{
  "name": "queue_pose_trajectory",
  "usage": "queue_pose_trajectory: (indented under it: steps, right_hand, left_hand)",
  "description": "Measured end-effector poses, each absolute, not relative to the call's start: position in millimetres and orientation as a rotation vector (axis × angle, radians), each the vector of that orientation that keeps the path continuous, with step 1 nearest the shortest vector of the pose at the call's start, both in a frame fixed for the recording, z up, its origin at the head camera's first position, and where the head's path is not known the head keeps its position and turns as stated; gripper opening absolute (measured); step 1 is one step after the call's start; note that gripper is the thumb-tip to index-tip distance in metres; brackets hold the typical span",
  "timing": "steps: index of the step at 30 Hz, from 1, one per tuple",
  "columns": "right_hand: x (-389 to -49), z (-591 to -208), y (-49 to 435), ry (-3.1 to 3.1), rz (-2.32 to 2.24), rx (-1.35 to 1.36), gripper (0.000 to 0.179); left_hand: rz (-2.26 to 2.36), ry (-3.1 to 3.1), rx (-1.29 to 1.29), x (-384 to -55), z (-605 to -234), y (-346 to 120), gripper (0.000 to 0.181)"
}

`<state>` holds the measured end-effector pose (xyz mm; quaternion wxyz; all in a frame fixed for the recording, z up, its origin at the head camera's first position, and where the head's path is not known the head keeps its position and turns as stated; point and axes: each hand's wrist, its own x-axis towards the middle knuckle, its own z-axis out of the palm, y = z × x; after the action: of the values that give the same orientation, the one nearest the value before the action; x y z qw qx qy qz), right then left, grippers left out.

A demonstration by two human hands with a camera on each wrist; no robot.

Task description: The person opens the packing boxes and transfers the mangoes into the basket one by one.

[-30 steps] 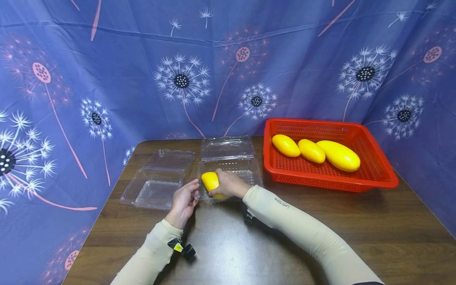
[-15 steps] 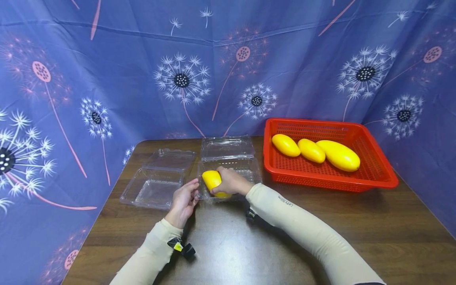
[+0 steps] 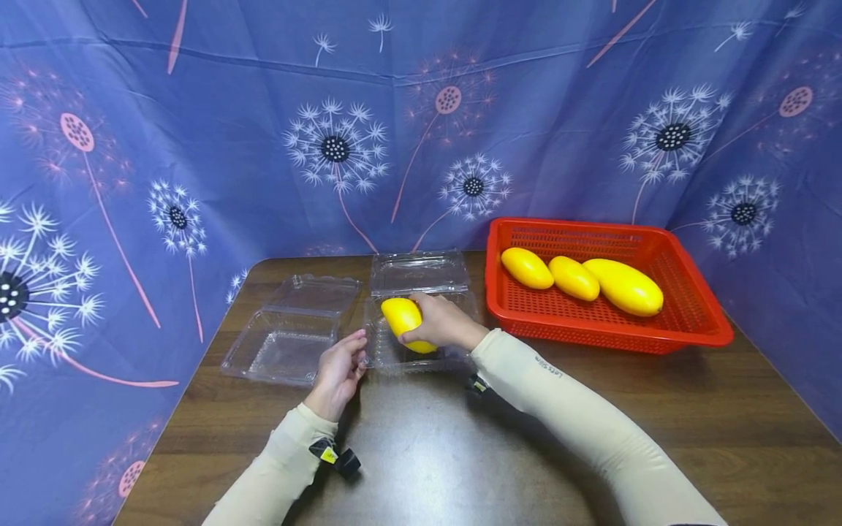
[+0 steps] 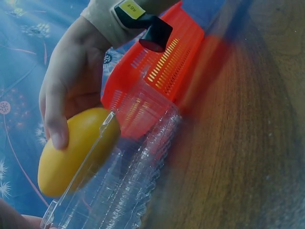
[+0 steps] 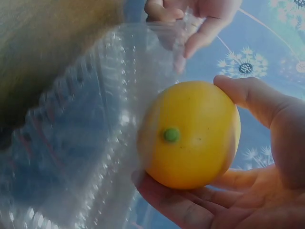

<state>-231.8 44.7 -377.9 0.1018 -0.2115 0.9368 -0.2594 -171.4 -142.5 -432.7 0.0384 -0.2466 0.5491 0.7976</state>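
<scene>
My right hand [image 3: 442, 321] grips a yellow mango [image 3: 401, 315] over the base of the right clear plastic clamshell container [image 3: 384, 354]. In the right wrist view the mango [image 5: 190, 136] sits between thumb and fingers, its green stem end facing the camera. Part of it lies behind the clear wall in the left wrist view, where the mango [image 4: 76, 152] is tilted. My left hand [image 3: 338, 372] pinches that container's front left corner between thumb and fingers; the right wrist view shows the left hand [image 5: 195, 24] there. The container's lid [image 3: 421, 272] lies folded back.
A second clear clamshell container [image 3: 283, 347] lies with its lid back at the left. At the right stands a red perforated basket [image 3: 612, 340] with several mangoes [image 3: 575, 279] along its left and middle. A blue dandelion-print cloth [image 3: 559, 109] hangs behind the wooden table [image 3: 526, 453].
My right hand has lifted the mango up and slightly right, away from the container's front left corner. The left hand has stayed at that corner.
</scene>
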Motion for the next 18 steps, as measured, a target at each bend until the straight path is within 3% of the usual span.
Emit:
queue_pose_trajectory:
  steps: [18]
  right_hand:
    - [-239,-336,82,2.84,-0.769,-0.63,0.082]
  left_hand:
    - [2.456,1.691,-0.774,-171,-433,-142,0.042]
